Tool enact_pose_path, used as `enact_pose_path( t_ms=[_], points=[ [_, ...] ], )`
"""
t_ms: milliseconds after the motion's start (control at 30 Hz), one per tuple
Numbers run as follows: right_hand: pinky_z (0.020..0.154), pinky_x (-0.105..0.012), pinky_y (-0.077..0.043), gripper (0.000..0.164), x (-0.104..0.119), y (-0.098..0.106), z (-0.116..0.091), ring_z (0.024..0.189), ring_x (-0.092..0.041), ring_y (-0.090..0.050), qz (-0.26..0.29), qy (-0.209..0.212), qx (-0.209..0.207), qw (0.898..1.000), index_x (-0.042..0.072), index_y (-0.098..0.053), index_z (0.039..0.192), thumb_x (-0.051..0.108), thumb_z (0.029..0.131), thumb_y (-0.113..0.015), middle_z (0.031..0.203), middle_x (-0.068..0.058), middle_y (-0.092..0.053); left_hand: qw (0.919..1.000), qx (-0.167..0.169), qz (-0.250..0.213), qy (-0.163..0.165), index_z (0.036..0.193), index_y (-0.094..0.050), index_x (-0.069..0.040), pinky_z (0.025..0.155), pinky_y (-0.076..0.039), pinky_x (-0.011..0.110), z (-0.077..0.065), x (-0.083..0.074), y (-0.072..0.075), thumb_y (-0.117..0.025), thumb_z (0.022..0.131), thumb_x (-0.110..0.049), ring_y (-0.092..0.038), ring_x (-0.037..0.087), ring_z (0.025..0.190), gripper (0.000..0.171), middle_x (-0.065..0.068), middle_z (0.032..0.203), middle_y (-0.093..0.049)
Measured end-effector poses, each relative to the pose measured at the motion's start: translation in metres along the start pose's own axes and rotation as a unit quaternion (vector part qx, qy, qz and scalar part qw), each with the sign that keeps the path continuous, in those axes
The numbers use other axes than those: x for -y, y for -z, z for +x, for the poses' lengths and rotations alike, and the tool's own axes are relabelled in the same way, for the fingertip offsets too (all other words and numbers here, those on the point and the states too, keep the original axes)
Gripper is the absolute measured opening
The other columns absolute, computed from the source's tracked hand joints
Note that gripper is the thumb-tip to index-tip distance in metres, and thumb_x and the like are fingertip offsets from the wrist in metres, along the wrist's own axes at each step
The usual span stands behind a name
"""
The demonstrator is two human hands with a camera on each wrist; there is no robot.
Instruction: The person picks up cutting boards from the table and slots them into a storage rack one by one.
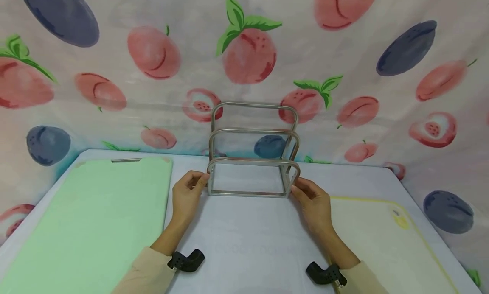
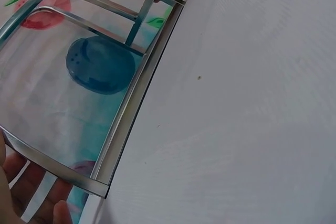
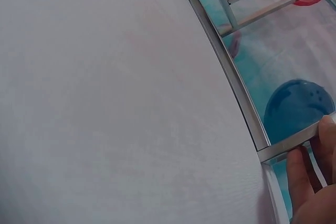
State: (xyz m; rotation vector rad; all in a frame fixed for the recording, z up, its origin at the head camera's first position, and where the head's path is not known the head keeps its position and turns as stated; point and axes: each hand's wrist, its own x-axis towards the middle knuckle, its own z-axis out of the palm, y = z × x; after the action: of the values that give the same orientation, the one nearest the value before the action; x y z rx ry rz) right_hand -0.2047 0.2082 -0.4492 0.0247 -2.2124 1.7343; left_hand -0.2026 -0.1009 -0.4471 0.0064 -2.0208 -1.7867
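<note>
Metal forms the three-hoop rack [image 1: 254, 161] whose sides the left hand [image 1: 186, 196] and right hand [image 1: 314, 200] pinch, likely for balance. Green cutting board [image 1: 95, 217] and yellow-edged cutting board [image 1: 382, 243] flank it.

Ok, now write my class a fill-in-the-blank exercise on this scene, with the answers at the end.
1. The left hand and right hand hold one silver metal rack with ____ rounded arches.
2. The flat pale-green board lies on the person's ____ side.
3. The flat off-white board has a ____ border.

Missing words: three; left; yellow.
</note>
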Motion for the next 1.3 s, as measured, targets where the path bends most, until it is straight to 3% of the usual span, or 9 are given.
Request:
enact_pose_path(
  t_ms=[367, 567, 733, 833, 900, 967, 1133, 1300],
  points=[
    [0.078, -0.027, -0.054, 0.029, 0.005, 0.002, -0.003, 0.093, -0.019, -0.063, 0.023, 0.0, 0.021, 1.0, 0.003, -0.063, 0.119, 0.002, 0.089, -0.066, 0.105, -0.017, -0.064, 0.9998, -0.002, 0.014, -0.01, 0.088, -0.068, -0.003, 0.056, -0.044, 0.02, 0.0, -0.003, -0.001, -0.068, 0.091, -0.022, -0.062, 0.031, 0.074, 0.019, 0.01, 0.08, -0.068],
    [0.077, -0.03, -0.054, 0.029, 0.018, 0.001, -0.006, 0.093, -0.022, -0.064, 0.029, 0.023, 0.012, 0.999, 0.001, -0.06, 0.12, -0.002, 0.091, -0.061, 0.105, -0.018, -0.063, 0.9981, 0.009, 0.017, 0.058, 0.097, -0.066, -0.001, 0.061, -0.048, 0.026, 0.0, -0.007, 0.002, -0.049, 0.1, -0.034, -0.065, 0.027, 0.084, 0.037, 0.013, 0.093, -0.068],
    [0.076, -0.026, -0.054, 0.026, 0.033, -0.002, -0.014, 0.093, -0.02, -0.062, 0.04, 0.066, -0.025, 0.997, -0.002, -0.058, 0.119, -0.001, 0.093, -0.058, 0.106, -0.017, -0.061, 0.995, 0.022, 0.016, 0.096, 0.101, -0.063, -0.001, 0.065, -0.05, 0.029, 0.001, -0.022, 0.013, -0.041, 0.103, -0.038, -0.065, 0.025, 0.087, 0.042, 0.013, 0.1, -0.067],
    [0.075, -0.024, -0.054, 0.023, 0.045, -0.009, -0.022, 0.091, -0.021, -0.061, 0.059, 0.104, -0.056, 0.991, -0.005, -0.057, 0.117, -0.003, 0.094, -0.056, 0.104, -0.02, -0.06, 0.9947, 0.026, 0.018, 0.097, 0.105, -0.062, -0.001, 0.066, -0.049, 0.027, 0.0, -0.036, 0.027, -0.044, 0.102, -0.035, -0.065, 0.022, 0.087, 0.039, 0.013, 0.101, -0.067],
    [0.074, -0.024, -0.054, 0.022, 0.051, -0.018, -0.028, 0.09, -0.022, -0.062, 0.082, 0.124, -0.052, 0.988, -0.008, -0.057, 0.115, -0.005, 0.093, -0.056, 0.101, -0.024, -0.059, 0.995, 0.026, 0.032, 0.091, 0.107, -0.061, -0.001, 0.067, -0.049, 0.026, -0.004, -0.044, 0.039, -0.046, 0.102, -0.034, -0.065, 0.019, 0.086, 0.036, 0.013, 0.102, -0.067],
    [0.073, -0.025, -0.054, 0.02, 0.057, -0.029, -0.035, 0.089, -0.023, -0.062, 0.096, 0.132, -0.023, 0.986, -0.008, -0.057, 0.113, -0.005, 0.093, -0.057, 0.1, -0.025, -0.059, 0.9946, 0.032, 0.051, 0.084, 0.108, -0.061, -0.002, 0.068, -0.049, 0.025, -0.011, -0.049, 0.052, -0.048, 0.101, -0.032, -0.064, 0.018, 0.087, 0.033, 0.012, 0.102, -0.067],
    [0.076, -0.031, -0.055, 0.02, 0.078, -0.062, -0.055, 0.091, -0.032, -0.061, 0.112, 0.104, 0.087, 0.984, 0.001, -0.059, 0.114, 0.0, 0.094, -0.059, 0.103, -0.018, -0.061, 0.9906, 0.051, 0.109, 0.064, 0.111, -0.061, -0.002, 0.07, -0.051, 0.023, -0.036, -0.053, 0.088, -0.052, 0.1, -0.029, -0.064, 0.014, 0.089, 0.03, 0.011, 0.103, -0.068],
    [0.077, -0.035, -0.055, 0.02, 0.095, -0.091, -0.071, 0.092, -0.03, -0.062, 0.133, 0.062, 0.13, 0.98, 0.004, -0.058, 0.114, 0.003, 0.094, -0.059, 0.101, -0.016, -0.061, 0.9878, 0.02, 0.147, 0.045, 0.114, -0.06, -0.002, 0.07, -0.05, 0.018, -0.043, -0.058, 0.126, -0.053, 0.1, -0.027, -0.064, 0.007, 0.089, 0.03, 0.0, 0.102, -0.069]
  ],
)
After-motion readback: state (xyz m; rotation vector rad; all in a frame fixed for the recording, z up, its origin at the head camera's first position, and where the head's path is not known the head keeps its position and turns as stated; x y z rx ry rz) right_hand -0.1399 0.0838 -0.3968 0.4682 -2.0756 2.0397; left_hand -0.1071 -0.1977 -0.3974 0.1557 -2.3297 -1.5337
